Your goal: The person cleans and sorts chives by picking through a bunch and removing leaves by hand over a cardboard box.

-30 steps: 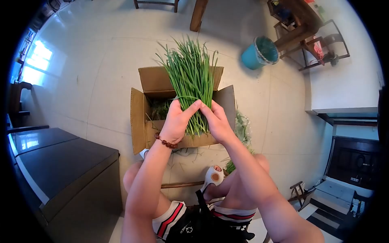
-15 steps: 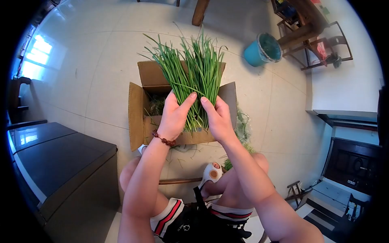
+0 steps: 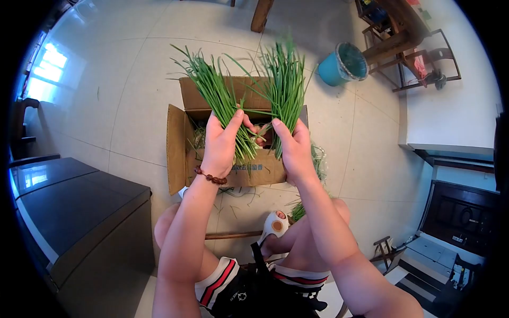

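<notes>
Two bunches of long green stalks are held over an open cardboard box (image 3: 176, 151). My left hand (image 3: 222, 140), with a brown bead bracelet at its wrist, is closed round the left bunch (image 3: 212, 85), which leans up to the left. The right bunch (image 3: 286, 87) stands nearly upright in my right hand (image 3: 294, 148), thumb across its front. A few stalks cross the gap between the bunches. Inside the box lie loose green bits, partly hidden by my hands and the stalks.
A blue bucket (image 3: 339, 66) with a plastic liner stands on the floor at the upper right, by wooden furniture (image 3: 395, 45). More green stalks (image 3: 298, 211) lie right of the sandal (image 3: 275, 225). A dark cabinet (image 3: 79, 212) is at the left.
The single wide bunch has been parted into two. My left hand has moved slightly left with one part, my right hand slightly right with the other.
</notes>
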